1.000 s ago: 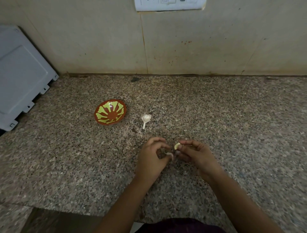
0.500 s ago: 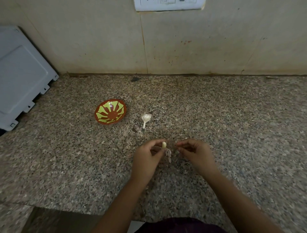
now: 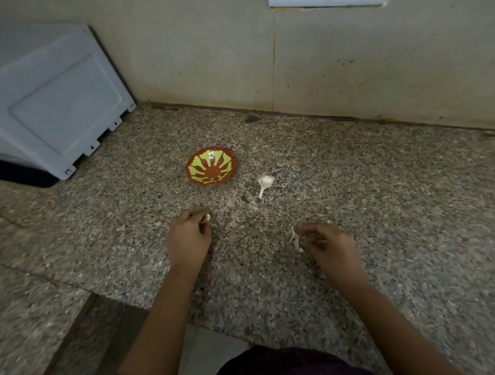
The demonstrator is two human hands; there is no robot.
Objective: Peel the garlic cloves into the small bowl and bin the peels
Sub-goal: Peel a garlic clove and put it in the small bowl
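Purple cloth (image 3: 292,361) fills the bottom edge, the nearest thing in view and the farthest from the small bowl (image 3: 210,170). Two bare forearms reach up from it over the speckled stone counter (image 3: 388,214). The left hand (image 3: 188,238) is on the near side of the bowl, almost straight below it. Its fingers are curled in and pinch a peeled, pale yellow garlic clove (image 3: 206,218) at their tips, so the clove is near the bowl but not yet in it. The right hand (image 3: 330,247) is also nearer than the bowl and well off to its right. Its thumb and fingers are loosely curled, pinching a thin white strip of peel (image 3: 294,238) that hangs down toward the counter. The bowl itself, red-brown with a yellow-green sunburst, sits flat on the counter. Just to the right of the bowl, not touching it, lies a white garlic head (image 3: 265,181) with its stalk pointing back toward the person. Beyond the bowl and far to its left, a grey box (image 3: 59,101) rests on the counter. Behind the bowl rises the beige wall (image 3: 348,67), with the lower edge of a white switch plate (image 3: 321,2) at the very top.
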